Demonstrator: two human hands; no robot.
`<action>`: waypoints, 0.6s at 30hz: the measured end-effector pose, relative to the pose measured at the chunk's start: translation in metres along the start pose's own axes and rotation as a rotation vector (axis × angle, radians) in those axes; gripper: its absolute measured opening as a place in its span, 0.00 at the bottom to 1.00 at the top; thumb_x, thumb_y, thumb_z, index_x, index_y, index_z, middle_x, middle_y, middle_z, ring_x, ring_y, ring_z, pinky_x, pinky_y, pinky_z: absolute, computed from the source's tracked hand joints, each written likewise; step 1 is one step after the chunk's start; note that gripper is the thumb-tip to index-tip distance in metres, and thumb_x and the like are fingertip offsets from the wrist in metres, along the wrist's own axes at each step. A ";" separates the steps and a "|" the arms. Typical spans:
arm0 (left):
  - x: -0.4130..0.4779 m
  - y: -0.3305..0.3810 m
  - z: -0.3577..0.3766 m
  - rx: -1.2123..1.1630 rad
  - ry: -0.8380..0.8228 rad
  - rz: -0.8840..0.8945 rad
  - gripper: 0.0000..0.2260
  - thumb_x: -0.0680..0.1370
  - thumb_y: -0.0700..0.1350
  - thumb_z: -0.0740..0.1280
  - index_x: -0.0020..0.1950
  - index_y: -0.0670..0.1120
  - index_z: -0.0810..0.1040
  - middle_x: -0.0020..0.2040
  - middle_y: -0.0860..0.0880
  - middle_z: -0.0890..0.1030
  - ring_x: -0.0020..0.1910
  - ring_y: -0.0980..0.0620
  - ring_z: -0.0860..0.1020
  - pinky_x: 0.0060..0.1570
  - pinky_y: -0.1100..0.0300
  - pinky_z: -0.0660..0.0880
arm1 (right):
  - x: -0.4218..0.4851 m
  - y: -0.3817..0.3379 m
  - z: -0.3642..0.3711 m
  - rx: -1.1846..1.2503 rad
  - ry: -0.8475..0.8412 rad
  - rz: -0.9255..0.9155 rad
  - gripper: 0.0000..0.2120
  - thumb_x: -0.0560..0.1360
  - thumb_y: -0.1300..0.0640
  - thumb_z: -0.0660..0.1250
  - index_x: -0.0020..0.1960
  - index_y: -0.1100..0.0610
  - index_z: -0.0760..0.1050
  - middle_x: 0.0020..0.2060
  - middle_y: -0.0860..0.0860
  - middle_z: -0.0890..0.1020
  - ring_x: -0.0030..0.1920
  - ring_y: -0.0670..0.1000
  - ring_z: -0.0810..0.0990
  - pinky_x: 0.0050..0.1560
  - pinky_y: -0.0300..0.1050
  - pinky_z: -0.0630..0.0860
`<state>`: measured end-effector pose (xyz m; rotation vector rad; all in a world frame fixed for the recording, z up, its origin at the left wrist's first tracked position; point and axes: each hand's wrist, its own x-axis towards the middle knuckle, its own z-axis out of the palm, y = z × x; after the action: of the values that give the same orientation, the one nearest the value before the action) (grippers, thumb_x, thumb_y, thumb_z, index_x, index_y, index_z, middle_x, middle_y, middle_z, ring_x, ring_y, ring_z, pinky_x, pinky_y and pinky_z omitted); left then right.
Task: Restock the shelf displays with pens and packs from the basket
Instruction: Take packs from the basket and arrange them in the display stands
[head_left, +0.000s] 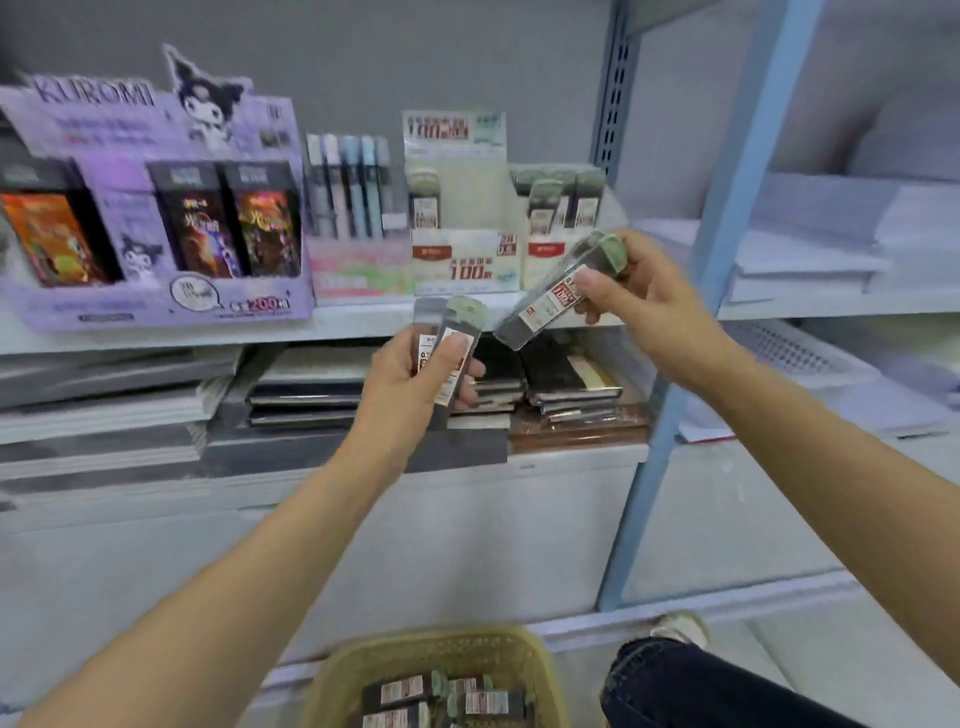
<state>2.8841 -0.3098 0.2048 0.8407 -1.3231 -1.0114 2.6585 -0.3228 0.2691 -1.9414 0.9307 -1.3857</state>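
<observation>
- Down at six o'clock sits my tan basket (540, 656), with several loose packs (441, 696) lying flat inside. My knee (701, 691), in dark jeans, is just beside it at five o'clock.
- My left hand (410, 387), near the centre, curls fingers and thumb round two upright packs (448, 358), with the thumb pressed on the labels.
- My right hand (647, 306), at two o'clock from the left, pinches the tilted packs (550, 297) between thumb and fingers, green end uppermost. I cannot tell how many there are.
- At twelve o'clock, just beyond both hands, pale display boxes (462, 260) stand on the shelf (156, 338) and hold similar packs.
- Pens (353, 187) stand at eleven o'clock, with a purple Kuromi display (156, 208) at ten.
- Notebooks (311, 389) are stacked on the level below.
</observation>
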 end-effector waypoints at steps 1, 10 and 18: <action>0.008 0.011 0.002 -0.004 -0.003 0.028 0.05 0.81 0.46 0.65 0.53 0.46 0.77 0.39 0.47 0.85 0.33 0.53 0.80 0.34 0.61 0.78 | 0.011 -0.009 -0.010 -0.020 0.057 -0.043 0.06 0.80 0.62 0.63 0.54 0.55 0.71 0.44 0.52 0.80 0.42 0.48 0.78 0.41 0.40 0.76; 0.056 0.050 0.015 0.003 -0.002 0.081 0.08 0.80 0.49 0.65 0.55 0.47 0.78 0.42 0.47 0.85 0.34 0.53 0.81 0.34 0.63 0.78 | 0.093 -0.025 -0.058 -0.353 0.207 -0.145 0.07 0.80 0.58 0.64 0.56 0.53 0.70 0.48 0.50 0.79 0.45 0.46 0.78 0.40 0.35 0.74; 0.076 0.052 0.014 -0.043 0.012 0.027 0.08 0.80 0.47 0.66 0.55 0.46 0.78 0.42 0.45 0.85 0.34 0.52 0.81 0.35 0.61 0.80 | 0.133 -0.006 -0.043 -0.540 0.068 -0.132 0.08 0.80 0.56 0.63 0.58 0.53 0.70 0.54 0.51 0.78 0.52 0.50 0.78 0.44 0.37 0.73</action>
<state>2.8734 -0.3610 0.2819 0.7931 -1.2957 -1.0086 2.6481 -0.4289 0.3600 -2.3947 1.3362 -1.3780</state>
